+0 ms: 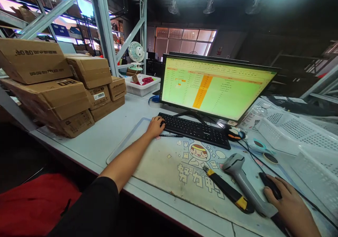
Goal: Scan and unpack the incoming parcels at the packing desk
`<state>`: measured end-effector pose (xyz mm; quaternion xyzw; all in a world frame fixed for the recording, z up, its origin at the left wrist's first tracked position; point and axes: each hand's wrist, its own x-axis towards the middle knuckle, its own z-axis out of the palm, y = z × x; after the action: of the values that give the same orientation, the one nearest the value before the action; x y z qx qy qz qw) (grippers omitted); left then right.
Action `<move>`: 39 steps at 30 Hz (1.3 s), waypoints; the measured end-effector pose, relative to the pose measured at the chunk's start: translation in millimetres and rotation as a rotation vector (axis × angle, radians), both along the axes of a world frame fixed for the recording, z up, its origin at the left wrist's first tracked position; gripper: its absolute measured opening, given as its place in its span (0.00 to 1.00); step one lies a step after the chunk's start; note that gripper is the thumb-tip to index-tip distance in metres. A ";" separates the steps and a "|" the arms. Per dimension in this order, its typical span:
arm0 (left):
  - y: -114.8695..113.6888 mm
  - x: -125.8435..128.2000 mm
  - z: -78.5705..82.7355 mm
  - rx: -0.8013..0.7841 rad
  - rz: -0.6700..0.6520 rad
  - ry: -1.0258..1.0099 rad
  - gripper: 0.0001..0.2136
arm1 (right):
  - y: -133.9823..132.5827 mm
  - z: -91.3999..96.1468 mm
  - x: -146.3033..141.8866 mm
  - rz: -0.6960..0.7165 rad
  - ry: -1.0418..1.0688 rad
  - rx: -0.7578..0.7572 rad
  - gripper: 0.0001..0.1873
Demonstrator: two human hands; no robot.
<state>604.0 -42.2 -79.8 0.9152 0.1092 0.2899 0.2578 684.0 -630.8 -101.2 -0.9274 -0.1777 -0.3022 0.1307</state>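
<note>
My left hand (pixel 155 126) lies over the left end of a black keyboard (pixel 198 129), its fingers stretched over the keys and holding nothing. A black pen (pixel 171 136) lies just below the keyboard. At the right, my right hand (pixel 289 200) is wrapped over a black computer mouse (pixel 270 186), whose front shows past the fingers. Beside that hand a grey barcode scanner (pixel 244 180) rests on the desk mat (pixel 163 173). Left of the scanner lies a black and yellow utility knife (pixel 228 190). Behind the keyboard, a lit monitor (pixel 211 89) displays a spreadsheet.
Cardboard boxes (pixel 50 99) are stacked at the left. A white basket (pixel 142 86) with pink items stands behind them, near a small fan (pixel 136 52). White perforated baskets (pixel 295 124), a clear bottle (pixel 255 117) and tape rolls (pixel 270 158) sit at the right.
</note>
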 end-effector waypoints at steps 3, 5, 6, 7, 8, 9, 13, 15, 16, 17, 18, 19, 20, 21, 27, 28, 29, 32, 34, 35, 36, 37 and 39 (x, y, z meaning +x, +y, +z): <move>0.8 -0.4 -0.3 0.010 0.004 0.006 0.12 | -0.7 -1.8 -2.8 -0.016 0.084 0.033 0.29; 1.3 -0.8 -0.5 0.016 0.005 0.011 0.12 | -1.0 -2.5 -4.2 -0.049 0.091 0.027 0.31; 1.5 -1.0 -0.6 0.019 0.005 0.012 0.12 | -0.7 -2.5 -4.9 -0.060 0.085 0.023 0.31; 1.6 -1.1 -0.6 0.022 0.003 0.013 0.13 | 0.0 -2.3 -5.8 -0.071 0.077 0.022 0.31; 1.6 -1.2 -0.8 0.025 0.000 0.012 0.13 | 0.9 -1.7 -6.9 -0.084 0.069 0.022 0.31; 1.7 -1.3 -1.0 0.027 -0.002 0.011 0.13 | 2.2 -1.0 -8.3 -0.095 0.063 0.022 0.31; 3.4 -0.2 -3.2 0.031 -0.006 0.002 0.13 | 8.2 2.7 -15.7 -0.120 0.042 0.007 0.29; 4.9 0.8 -4.8 0.035 -0.009 0.000 0.13 | 10.4 4.1 -19.5 -0.135 0.028 -0.013 0.28; 5.7 1.1 -5.6 0.038 -0.011 0.000 0.13 | 11.3 4.6 -21.3 -0.146 0.026 -0.022 0.28; 6.4 1.4 -6.3 0.041 -0.012 0.000 0.13 | 12.0 5.1 -22.9 -0.159 0.029 -0.031 0.27; 7.0 1.6 -6.9 0.045 -0.013 0.001 0.13 | 12.5 5.4 -24.3 -0.173 0.035 -0.039 0.27; 7.6 1.9 -7.4 0.049 -0.012 0.001 0.13 | 13.0 5.8 -25.5 -0.189 0.041 -0.045 0.26; 8.1 2.1 -7.8 0.054 -0.010 0.001 0.14 | 13.4 6.1 -26.5 -0.203 0.047 -0.050 0.26; 8.5 2.3 -8.1 0.058 -0.009 0.001 0.14 | 13.8 6.4 -27.2 -0.213 0.051 -0.055 0.26; 10.1 3.9 -9.9 0.082 -0.004 -0.002 0.14 | 15.0 6.6 -28.8 -0.205 0.016 -0.055 0.24; 10.2 4.0 -10.3 0.085 -0.004 -0.002 0.14 | 15.0 6.5 -28.9 -0.207 0.012 -0.055 0.24; 10.3 4.2 -10.8 0.088 -0.005 -0.003 0.15 | 15.0 6.3 -28.9 -0.209 0.011 -0.056 0.24; 10.4 4.4 -12.1 0.095 -0.008 -0.006 0.15 | 14.9 5.9 -28.8 -0.211 0.013 -0.055 0.24; 10.6 4.5 -12.9 0.098 -0.005 -0.010 0.15 | 15.1 5.6 -28.4 -0.211 0.006 -0.051 0.24; 10.7 4.5 -13.1 0.099 -0.003 -0.012 0.15 | 15.2 5.5 -28.2 -0.212 0.001 -0.049 0.24; 10.8 4.4 -13.3 0.100 -0.002 -0.014 0.15 | 15.3 5.4 -28.0 -0.210 -0.004 -0.048 0.24; 10.9 4.4 -13.4 0.101 -0.003 -0.016 0.14 | 15.5 5.3 -27.9 -0.208 -0.008 -0.047 0.24; 11.0 4.2 -13.3 0.102 -0.007 -0.019 0.14 | 15.9 5.5 -28.0 -0.205 -0.009 -0.042 0.24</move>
<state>608.2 -31.2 -93.1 0.9247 0.0887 0.3031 0.2128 656.0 -615.0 -95.6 -0.9419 -0.0888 -0.3141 0.0788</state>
